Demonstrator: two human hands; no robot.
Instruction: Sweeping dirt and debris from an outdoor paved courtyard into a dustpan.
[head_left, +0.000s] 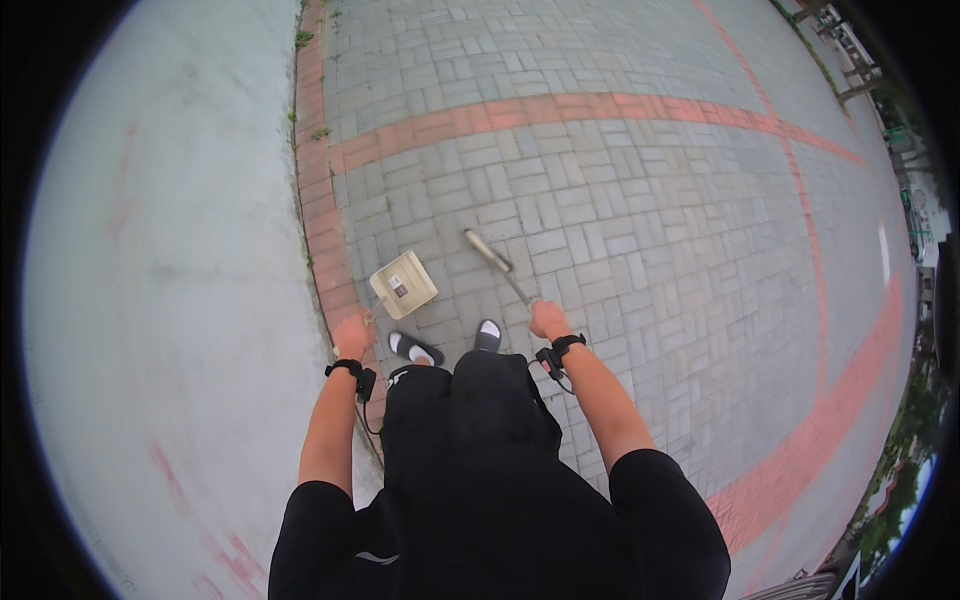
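Note:
My left hand (354, 335) is closed around the handle of a cream plastic dustpan (411, 283). The pan lies just ahead of my feet with a small printed label inside. My right hand (550, 321) grips the thin handle of a broom (488, 251). Its pale head is slightly blurred and lies to the right of the dustpan, apart from it. Whether the bristles touch the ground I cannot tell.
Grey paving bricks (615, 247) cover the ground, crossed by a red brick band (510, 112). A pale wall (187, 285) runs close on my left, with small weeds (321, 133) along its foot. My sandalled feet (488, 336) stand behind the tools.

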